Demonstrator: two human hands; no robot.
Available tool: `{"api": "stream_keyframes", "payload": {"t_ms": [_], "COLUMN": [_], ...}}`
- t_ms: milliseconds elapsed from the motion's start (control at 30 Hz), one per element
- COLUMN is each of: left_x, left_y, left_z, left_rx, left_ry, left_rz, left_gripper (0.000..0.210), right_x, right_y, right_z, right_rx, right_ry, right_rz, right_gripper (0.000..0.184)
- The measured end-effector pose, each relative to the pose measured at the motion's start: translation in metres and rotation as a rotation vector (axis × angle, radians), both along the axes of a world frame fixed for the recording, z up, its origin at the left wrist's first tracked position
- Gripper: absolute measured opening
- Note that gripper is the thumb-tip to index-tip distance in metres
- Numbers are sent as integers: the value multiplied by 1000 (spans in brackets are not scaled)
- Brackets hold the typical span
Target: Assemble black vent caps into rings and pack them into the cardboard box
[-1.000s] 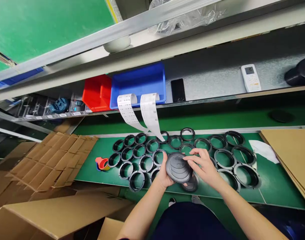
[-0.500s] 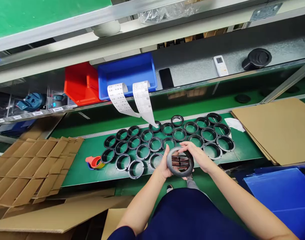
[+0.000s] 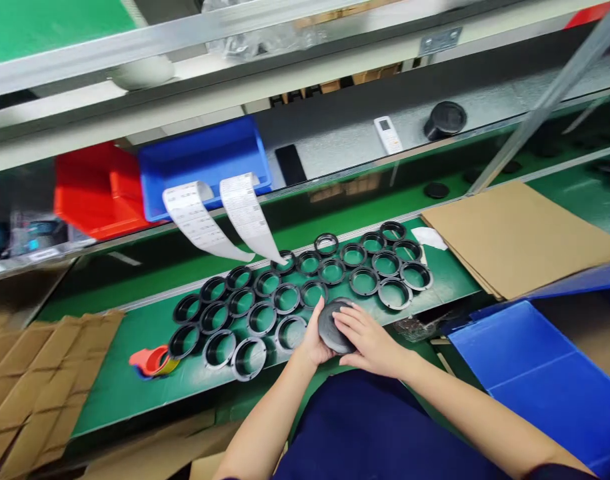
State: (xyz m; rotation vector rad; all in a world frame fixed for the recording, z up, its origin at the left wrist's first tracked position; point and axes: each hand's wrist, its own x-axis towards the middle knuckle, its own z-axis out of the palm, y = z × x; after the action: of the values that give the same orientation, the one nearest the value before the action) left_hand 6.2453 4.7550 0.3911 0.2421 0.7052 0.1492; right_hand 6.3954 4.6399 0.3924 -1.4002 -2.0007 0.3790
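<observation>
Straight ahead of my grip the desk (image 3: 135, 393) is packed: rows of black rings (image 3: 265, 300) sit rim to rim from my left hand (image 3: 312, 337) out to the far edge, so nowhere to set a palm down among them. The paper strips (image 3: 235, 220) hang down over the back rows from the blue bin (image 3: 205, 163), blocking a high reach there. To my left, open green desk runs past the orange tape roll (image 3: 152, 360) up to the cardboard dividers (image 3: 29, 380). To my right, the cardboard sheet (image 3: 515, 233) and blue board (image 3: 529, 373) close off that side beyond my right hand (image 3: 369, 340).
</observation>
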Motion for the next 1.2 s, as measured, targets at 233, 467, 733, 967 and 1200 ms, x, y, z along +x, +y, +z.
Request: {"api": "stream_keyframes", "payload": {"t_ms": [233, 467, 733, 967, 1200], "left_x": [38, 51, 25, 19, 66], "left_y": [-8, 12, 14, 12, 20], "left_z": [-24, -65, -95, -95, -85], "left_rx": [13, 606, 1108, 1528, 2171], "left_ry": [138, 397, 558, 629, 694], "left_rz": [-171, -234, -198, -494, -845], "left_gripper": [82, 85, 39, 38, 44], "right_x": [22, 87, 91, 68, 91], "right_y": [2, 21, 17, -4, 0], "right_z": [-41, -104, -145, -141, -152], "right_rx": [-291, -267, -361, -356, -296], "right_ry": [138, -95, -257, -247, -334], "right_rz": [-102, -875, -841, -751, -972], "right_gripper": [100, 88, 83, 83, 83]}}
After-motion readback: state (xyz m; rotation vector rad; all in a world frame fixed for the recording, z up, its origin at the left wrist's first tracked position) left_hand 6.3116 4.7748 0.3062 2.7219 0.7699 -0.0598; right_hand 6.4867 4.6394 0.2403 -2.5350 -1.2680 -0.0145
